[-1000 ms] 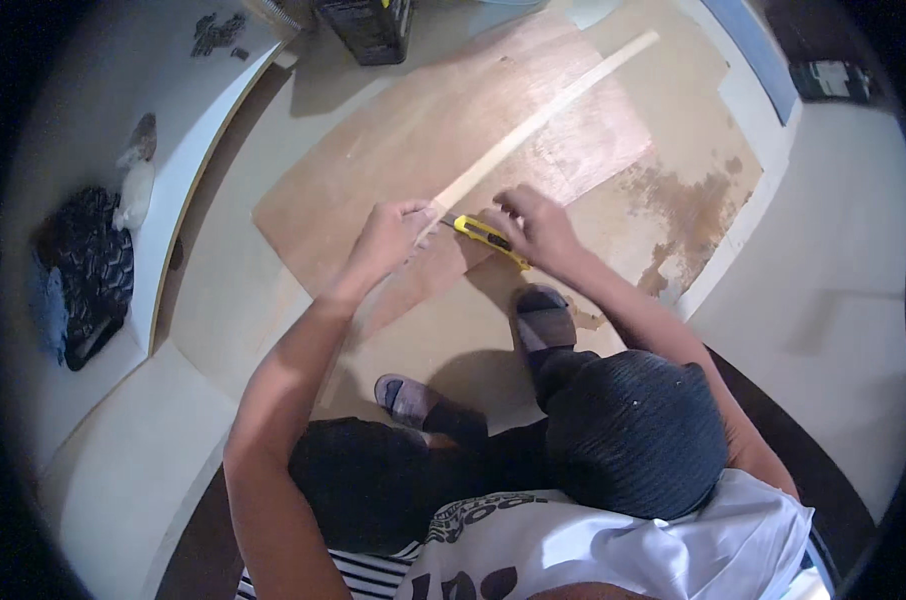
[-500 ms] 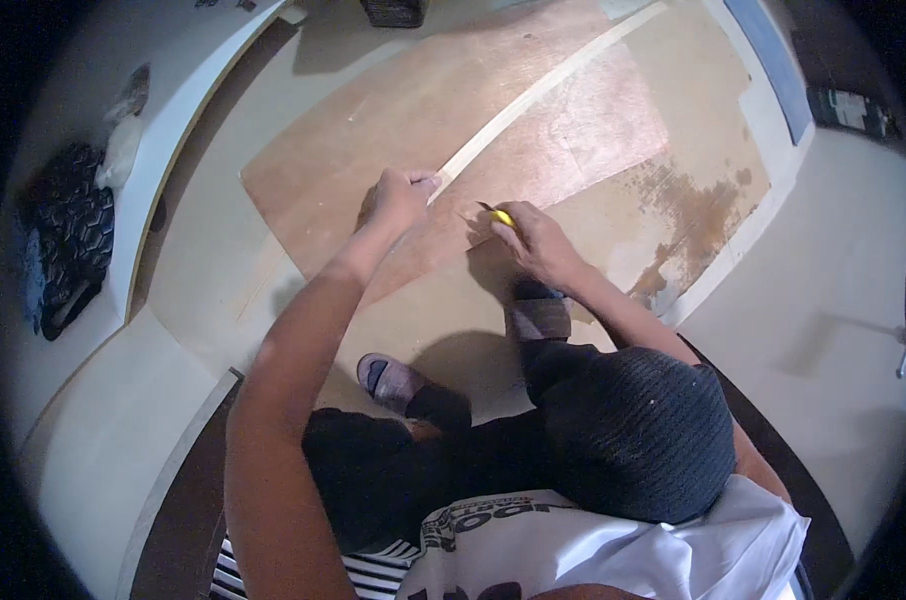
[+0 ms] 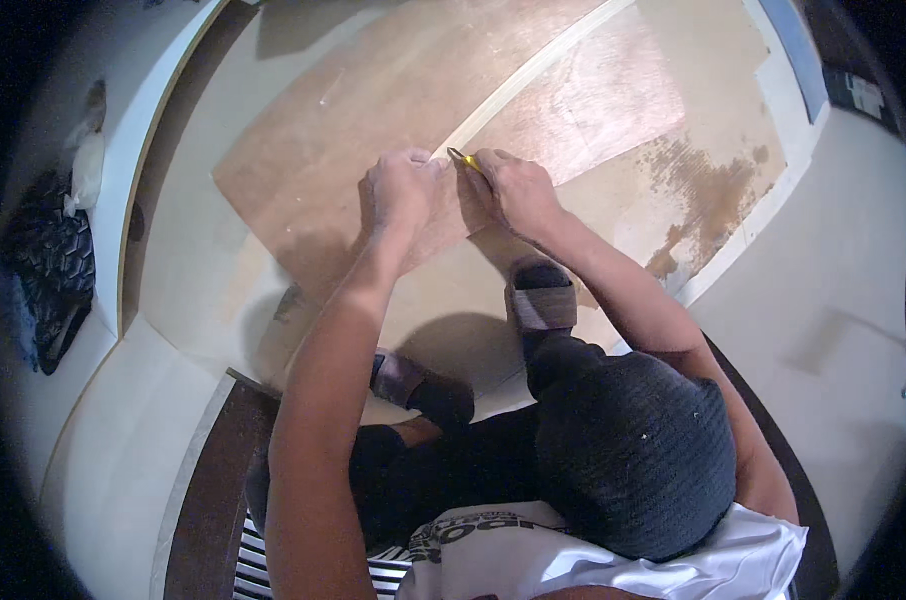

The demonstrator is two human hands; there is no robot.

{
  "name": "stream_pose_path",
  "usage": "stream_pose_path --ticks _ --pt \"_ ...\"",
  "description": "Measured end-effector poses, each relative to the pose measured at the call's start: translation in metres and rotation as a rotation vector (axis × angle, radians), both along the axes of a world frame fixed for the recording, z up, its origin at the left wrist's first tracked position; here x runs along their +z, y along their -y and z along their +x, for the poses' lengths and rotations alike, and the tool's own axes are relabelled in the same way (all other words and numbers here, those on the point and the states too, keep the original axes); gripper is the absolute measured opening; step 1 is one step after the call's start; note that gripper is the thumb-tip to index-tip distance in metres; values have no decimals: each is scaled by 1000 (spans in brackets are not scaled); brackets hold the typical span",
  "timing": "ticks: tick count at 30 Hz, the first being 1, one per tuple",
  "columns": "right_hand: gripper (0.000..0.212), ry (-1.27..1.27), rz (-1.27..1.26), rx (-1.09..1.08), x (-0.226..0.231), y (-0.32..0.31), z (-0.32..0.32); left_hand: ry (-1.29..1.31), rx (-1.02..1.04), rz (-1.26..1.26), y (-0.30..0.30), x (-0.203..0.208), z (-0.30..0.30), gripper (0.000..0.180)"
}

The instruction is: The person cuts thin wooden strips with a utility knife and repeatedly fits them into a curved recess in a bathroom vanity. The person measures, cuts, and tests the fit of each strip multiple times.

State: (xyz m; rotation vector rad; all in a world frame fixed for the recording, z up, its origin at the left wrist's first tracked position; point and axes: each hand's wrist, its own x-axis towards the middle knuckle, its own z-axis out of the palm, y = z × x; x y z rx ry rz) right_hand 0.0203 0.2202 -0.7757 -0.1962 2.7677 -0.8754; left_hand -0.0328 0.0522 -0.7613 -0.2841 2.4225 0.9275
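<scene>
A thin brown plywood sheet (image 3: 343, 130) lies on the pale floor. Across it runs a long pale wooden strip (image 3: 538, 72), slanting up to the right. My left hand (image 3: 403, 190) has its fingers curled and presses down on the near end of the strip. Right beside it, my right hand (image 3: 518, 190) grips a yellow utility knife (image 3: 463, 158); only the knife's tip shows, against the strip's edge. The two hands almost touch. Two slippered feet (image 3: 543, 298) (image 3: 398, 375) rest on the floor below the sheet.
A dark bag (image 3: 43, 260) and a white cloth (image 3: 88, 165) lie on a curved white ledge (image 3: 148, 150) at the left. A blue strip (image 3: 798, 45) and a dark box (image 3: 855, 92) sit at the upper right. A dark wooden board (image 3: 213, 480) lies at the lower left.
Both hands have drawn closer together at the strip's near end. The knife, plainly seen before, is now mostly hidden in my right hand. The view has shifted forward over the sheet.
</scene>
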Motion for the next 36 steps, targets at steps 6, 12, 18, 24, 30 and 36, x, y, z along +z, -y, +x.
stream_pose_path --ticks 6,12,18,24,30,36 --pt "16 27 19 20 10 7 -6 4 70 -5 5 -11 -3 26" --pt "14 3 17 -9 10 8 -8 156 82 77 9 -17 -13 28" --pt "18 59 44 17 17 9 -11 36 86 143 9 -21 -9 25" --pt "20 65 30 -5 17 10 -11 30 58 129 10 -23 -10 26" --pt "20 40 43 16 15 8 -11 26 58 119 8 -20 -10 25" --pt "16 57 51 4 18 15 -13 15 66 118 8 -21 -9 25"
